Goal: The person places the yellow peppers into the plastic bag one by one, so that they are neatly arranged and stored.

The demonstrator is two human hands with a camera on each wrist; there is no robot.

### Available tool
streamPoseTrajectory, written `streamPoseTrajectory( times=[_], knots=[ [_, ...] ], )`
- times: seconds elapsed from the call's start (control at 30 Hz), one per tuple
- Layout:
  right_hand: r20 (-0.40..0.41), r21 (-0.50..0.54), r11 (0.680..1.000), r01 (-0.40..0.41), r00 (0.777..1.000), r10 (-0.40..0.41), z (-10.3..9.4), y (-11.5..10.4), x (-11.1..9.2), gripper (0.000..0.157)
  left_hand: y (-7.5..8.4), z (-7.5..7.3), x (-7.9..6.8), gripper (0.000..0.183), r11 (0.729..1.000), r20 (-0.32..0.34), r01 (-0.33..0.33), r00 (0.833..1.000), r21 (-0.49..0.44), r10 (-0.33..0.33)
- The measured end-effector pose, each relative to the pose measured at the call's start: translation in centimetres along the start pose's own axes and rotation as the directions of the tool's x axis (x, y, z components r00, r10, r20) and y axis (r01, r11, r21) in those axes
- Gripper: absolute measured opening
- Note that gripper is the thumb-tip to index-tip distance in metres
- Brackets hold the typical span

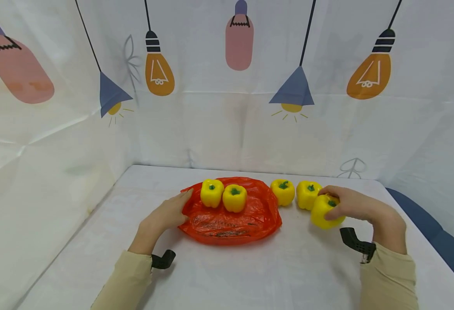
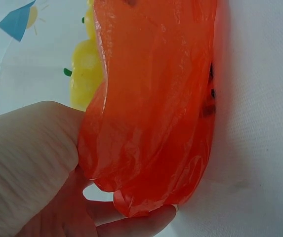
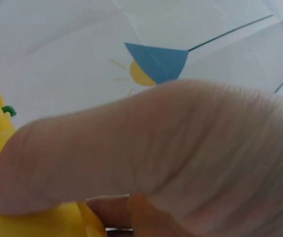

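A red plastic bag (image 1: 227, 224) lies on the table, and two yellow bell peppers (image 1: 212, 193) (image 1: 234, 199) sit on its far part. My left hand (image 1: 168, 212) holds the bag's left edge; in the left wrist view its fingers (image 2: 148, 220) reach beneath the red plastic (image 2: 151, 123). At the right, my right hand (image 1: 352, 204) grips a yellow bell pepper (image 1: 321, 213), with the thumb (image 3: 57, 163) across it in the right wrist view. Whether that pepper touches the table is unclear. Beside it are two more yellow bell peppers (image 1: 282, 192) (image 1: 307, 194).
The white table (image 1: 257, 275) reaches back to a pale wall sheet (image 1: 219, 129) printed with lamps and bulbs. A dark blue chair (image 1: 432, 219) stands past the table's right edge. Each wrist wears a black camera mount (image 1: 164, 260).
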State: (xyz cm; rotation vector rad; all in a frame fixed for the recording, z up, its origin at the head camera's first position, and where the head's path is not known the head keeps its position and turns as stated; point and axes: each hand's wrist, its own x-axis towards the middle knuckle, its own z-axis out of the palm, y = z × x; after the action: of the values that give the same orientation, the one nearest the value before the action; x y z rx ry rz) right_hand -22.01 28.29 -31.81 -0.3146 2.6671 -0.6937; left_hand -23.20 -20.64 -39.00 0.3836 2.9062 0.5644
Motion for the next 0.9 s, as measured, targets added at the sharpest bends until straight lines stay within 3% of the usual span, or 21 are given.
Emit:
streamPoseTrajectory(
  times=[0.37, 0.53, 0.77, 0.9],
  knots=[
    [-0.112, 0.031, 0.993, 0.110, 0.988, -0.106, 0.9, -3.0, 1.2, 0.073, 0.1, 0.0, 0.0, 0.077, 1.000, 0.002, 0.016, 1.000, -0.006, -0.016],
    [-0.174, 0.034, 0.987, 0.160, 0.973, -0.152, 1.4, -4.3, 2.1, 0.067, 0.1, -0.1, -0.1, 0.078, 1.000, 0.006, 0.022, 1.000, -0.006, -0.022],
    [-0.236, 0.128, 0.958, 0.255, 0.946, -0.221, 2.5, -5.8, 3.4, 0.068, 0.3, 0.0, -0.1, 0.077, 0.999, 0.012, 0.030, 0.999, -0.014, -0.030],
    [-0.263, 0.093, 0.952, 0.292, 0.929, -0.259, 3.4, -6.7, 4.5, 0.063, 0.5, -0.1, -0.1, 0.077, 0.999, 0.016, 0.039, 0.999, -0.011, -0.039]
  ],
)
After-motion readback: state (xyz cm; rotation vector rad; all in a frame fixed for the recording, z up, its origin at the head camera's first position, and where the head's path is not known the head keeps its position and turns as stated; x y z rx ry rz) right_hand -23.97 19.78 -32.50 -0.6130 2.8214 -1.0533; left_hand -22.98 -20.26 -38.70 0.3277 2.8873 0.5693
